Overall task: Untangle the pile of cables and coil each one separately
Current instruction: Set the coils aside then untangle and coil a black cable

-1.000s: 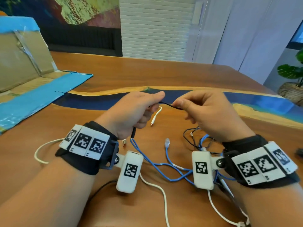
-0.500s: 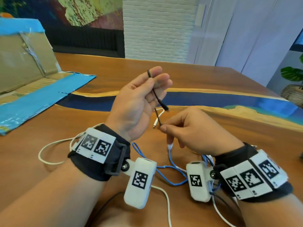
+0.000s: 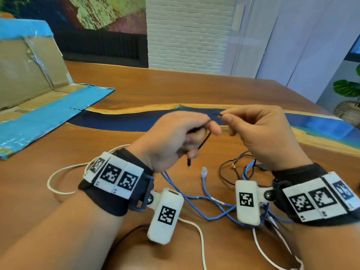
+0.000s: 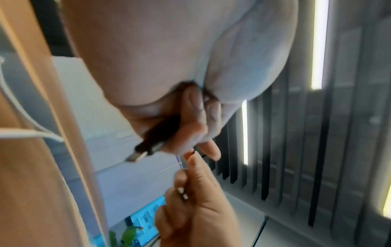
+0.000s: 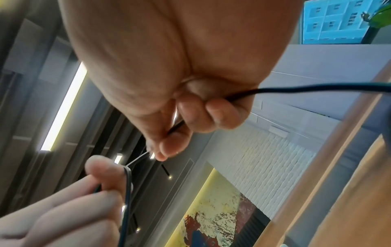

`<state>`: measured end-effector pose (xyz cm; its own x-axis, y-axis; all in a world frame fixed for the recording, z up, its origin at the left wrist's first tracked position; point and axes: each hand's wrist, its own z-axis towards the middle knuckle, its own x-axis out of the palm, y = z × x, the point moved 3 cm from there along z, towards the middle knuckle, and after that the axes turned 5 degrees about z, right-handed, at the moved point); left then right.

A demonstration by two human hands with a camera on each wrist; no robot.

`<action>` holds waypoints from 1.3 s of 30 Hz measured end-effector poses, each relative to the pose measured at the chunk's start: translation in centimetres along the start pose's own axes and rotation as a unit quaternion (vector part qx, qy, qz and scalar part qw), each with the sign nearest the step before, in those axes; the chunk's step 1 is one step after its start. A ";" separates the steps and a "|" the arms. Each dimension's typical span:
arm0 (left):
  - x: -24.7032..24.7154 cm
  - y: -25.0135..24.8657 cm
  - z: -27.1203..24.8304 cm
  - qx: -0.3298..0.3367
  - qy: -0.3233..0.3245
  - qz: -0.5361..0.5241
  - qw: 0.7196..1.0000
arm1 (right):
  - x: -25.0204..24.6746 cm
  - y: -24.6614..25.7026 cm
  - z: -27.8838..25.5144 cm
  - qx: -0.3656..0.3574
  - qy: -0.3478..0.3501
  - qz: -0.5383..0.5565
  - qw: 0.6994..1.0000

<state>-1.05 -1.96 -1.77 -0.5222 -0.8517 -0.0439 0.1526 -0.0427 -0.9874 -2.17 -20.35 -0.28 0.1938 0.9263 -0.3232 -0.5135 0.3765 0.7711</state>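
Above the wooden table (image 3: 175, 88), both hands hold a thin black cable (image 3: 204, 140). My left hand (image 3: 206, 129) has its fingers curled round a loop of it, and the cable's plug (image 3: 189, 162) hangs below the palm. In the left wrist view that USB plug (image 4: 143, 151) sticks out of the fist. My right hand (image 3: 224, 116) pinches the cable between thumb and forefinger, just right of the left hand. The right wrist view shows the black cable (image 5: 296, 88) running out of that pinch. A blue cable (image 3: 204, 191), a white cable (image 3: 58, 184) and more black cable (image 3: 228, 172) lie tangled below.
An opened cardboard box with blue tape (image 3: 35, 98) lies at the table's left. A dark blue resin strip (image 3: 126, 121) crosses the tabletop behind the hands. A potted plant in a basket (image 3: 348, 106) stands off the far right edge.
My left hand has come down from its raised, finger-spread pose and curled round the black cable. My right hand has risen to pinch the cable level with the left fingertips.
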 end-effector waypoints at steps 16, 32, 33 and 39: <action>-1.2 1.1 0.9 0.016 -0.083 0.164 0.983 | 2.7 0.1 -1.3 0.112 0.164 0.096 0.975; -2.5 -1.2 0.6 0.130 -0.125 -0.298 0.938 | 2.8 0.0 -1.1 0.113 0.159 0.059 0.979; -2.5 -0.8 0.7 0.127 -0.160 -0.261 0.943 | 3.3 0.3 -1.5 0.104 0.193 0.037 0.975; -1.4 0.7 1.0 0.062 -0.172 0.137 0.973 | 3.4 0.6 -1.4 0.118 0.152 0.096 0.977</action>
<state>0.64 -1.29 -2.27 -0.1384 -0.9638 -0.2279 0.3581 0.1658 -0.9188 -2.99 -17.01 -1.65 -0.1622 0.9458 -0.2815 -0.3028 0.2238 0.9264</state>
